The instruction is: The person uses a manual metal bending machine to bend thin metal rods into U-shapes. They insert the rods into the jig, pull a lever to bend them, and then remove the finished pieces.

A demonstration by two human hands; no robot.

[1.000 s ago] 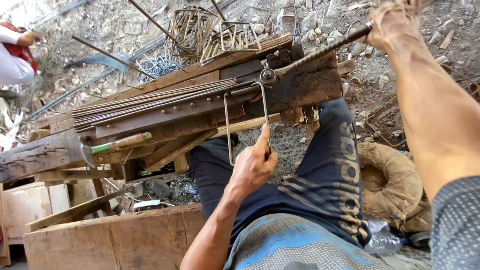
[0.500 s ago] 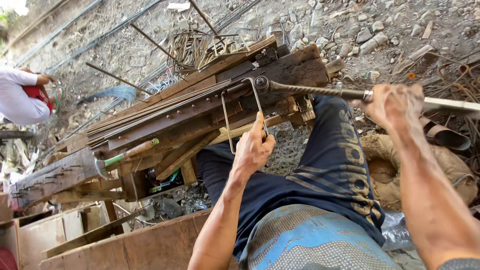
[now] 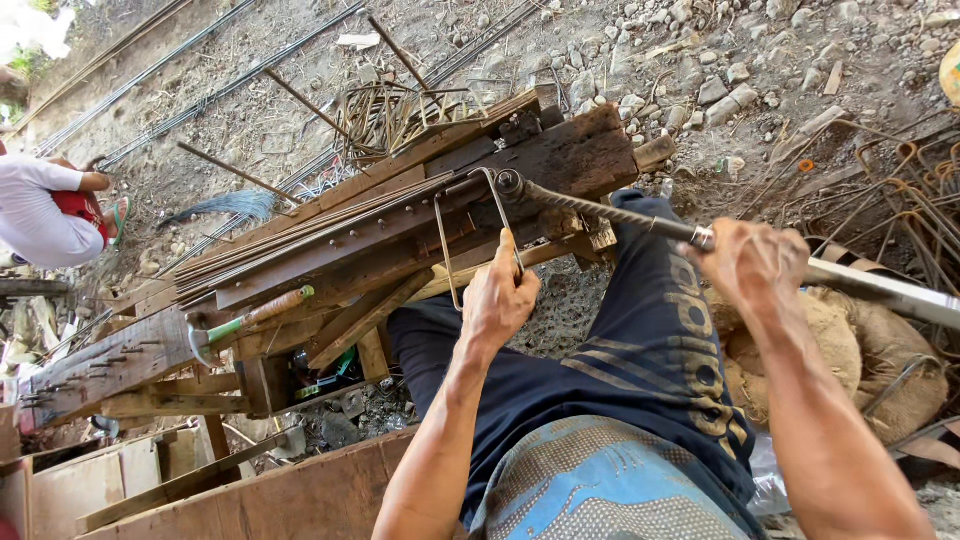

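Hammer [image 3: 245,322] on bench [image 3: 560,165], left of hands [image 3: 500,300].

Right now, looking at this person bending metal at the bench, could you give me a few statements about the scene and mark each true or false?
1. The left hand grips a bent wire stirrup. True.
2. The right hand rests empty on the knee. False: it grips the long bending lever.
3. A hammer lies on the wooden bench. True.
4. The ground is smooth tile. False: it is stony ground.
5. Straight steel rods lie along the bench. True.
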